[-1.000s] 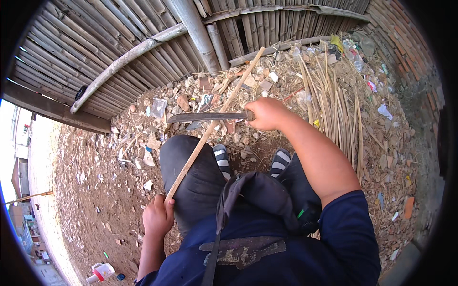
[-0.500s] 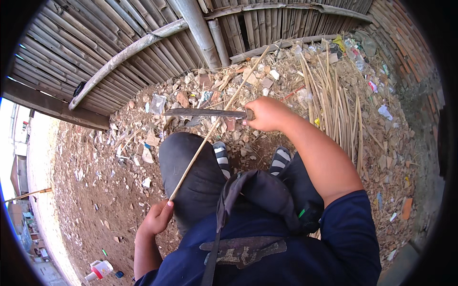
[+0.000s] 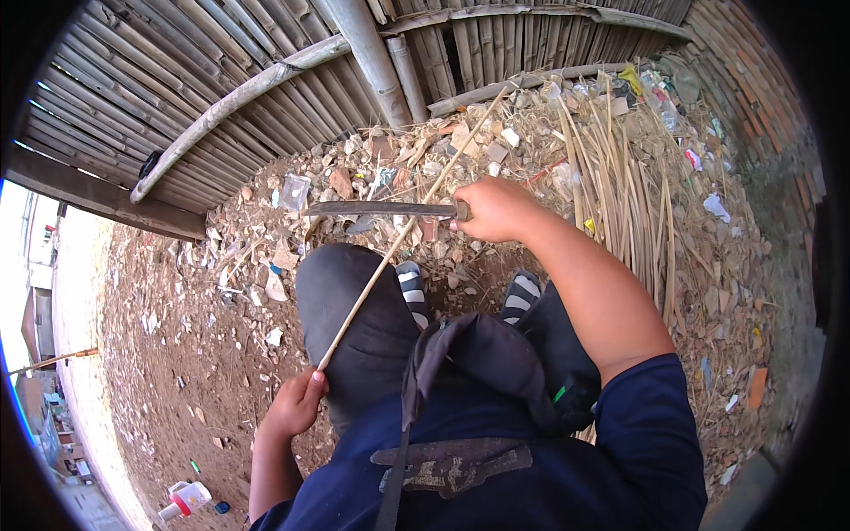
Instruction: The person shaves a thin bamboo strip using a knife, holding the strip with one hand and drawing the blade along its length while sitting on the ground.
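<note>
My right hand (image 3: 496, 211) grips the handle of a machete (image 3: 376, 209), its long dark blade pointing left and lying across a thin bamboo strip (image 3: 367, 292). The blade crosses the strip beyond my knees; whether it rests on top or cuts in, I cannot tell. My left hand (image 3: 297, 403) is closed on the strip's near end beside my left thigh. From there the strip slants away over my left knee toward the far wall. To the right of my right hand, a loose bundle of similar strips (image 3: 633, 212) lies on the ground.
Rubble and litter (image 3: 381, 164) cover the ground in front of a bamboo slat wall (image 3: 239, 106). On the right rises a brick wall (image 3: 753, 71). A white jug with a red band (image 3: 184, 502) lies at the lower left. My sandalled feet (image 3: 521, 296) are below the machete.
The bamboo strip has shifted slightly away and to the right, along with my left hand. The machete and my right hand have barely moved.
</note>
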Available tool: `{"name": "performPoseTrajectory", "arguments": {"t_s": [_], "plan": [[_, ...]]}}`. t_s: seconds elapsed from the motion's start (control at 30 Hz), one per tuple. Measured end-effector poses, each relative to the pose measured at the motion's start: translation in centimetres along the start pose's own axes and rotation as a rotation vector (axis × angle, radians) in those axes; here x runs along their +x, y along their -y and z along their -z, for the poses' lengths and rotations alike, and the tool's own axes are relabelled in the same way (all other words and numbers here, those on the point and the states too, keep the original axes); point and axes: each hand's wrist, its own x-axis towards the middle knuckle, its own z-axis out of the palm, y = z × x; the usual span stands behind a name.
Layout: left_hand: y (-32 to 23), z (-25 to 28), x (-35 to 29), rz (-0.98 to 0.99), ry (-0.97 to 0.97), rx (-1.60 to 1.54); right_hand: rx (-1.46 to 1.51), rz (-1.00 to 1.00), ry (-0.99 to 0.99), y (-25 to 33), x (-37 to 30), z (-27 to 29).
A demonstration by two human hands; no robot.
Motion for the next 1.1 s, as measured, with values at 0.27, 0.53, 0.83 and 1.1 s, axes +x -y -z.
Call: {"name": "performPoseTrajectory", "arguments": {"t_s": [0.27, 0.53, 0.83, 1.1], "plan": [[1.1, -0.9, 0.8, -0.031, -0.079, -0.003, 0.056, 0.018, 0.022, -0.6, 0.6, -0.2], [1.6, -1.4, 1.1, -0.110, -0.153, 0.092, 0.043, 0.068, -0.077, 0.9, -0.9, 0.5], [0.8, -1.0, 1.2, -0.084, -0.208, 0.190, 0.129, -0.058, -0.037, 0.1, 0.8, 0.2], [0.8, -1.6, 1.5, -0.121, -0.260, 0.314, 0.243, -0.139, -0.167, -4.4, 2.2, -0.8]]}}
